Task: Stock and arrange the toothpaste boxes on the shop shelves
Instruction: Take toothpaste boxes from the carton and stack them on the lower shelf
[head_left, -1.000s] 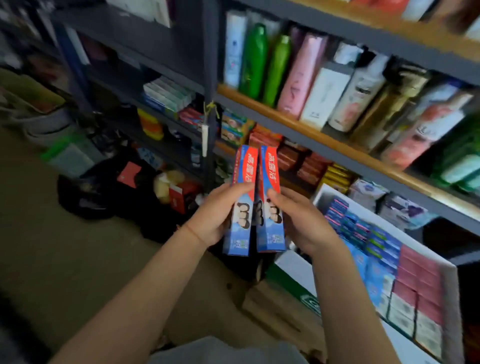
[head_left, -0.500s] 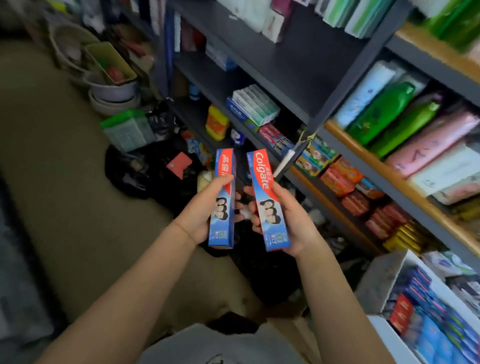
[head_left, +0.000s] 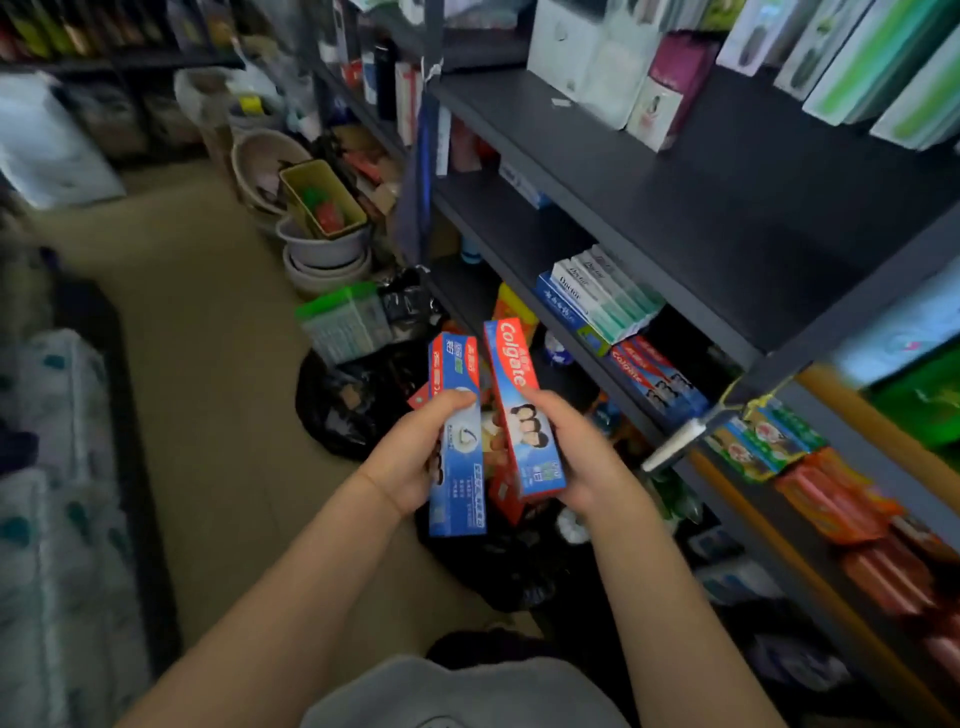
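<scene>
While the left hand grips one toothpaste box, the right hand grips a second Colgate box; both stand nearly upright, close together, above black bags beside the dark shelves.

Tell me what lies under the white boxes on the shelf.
A blue box lies flat under the white boxes; only its front edge shows. Red Colgate boxes lie beside it. Whatever is further back is covered.

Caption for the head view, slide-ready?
Left hand and right hand each grip a toothpaste box beside dark shelves.
</scene>
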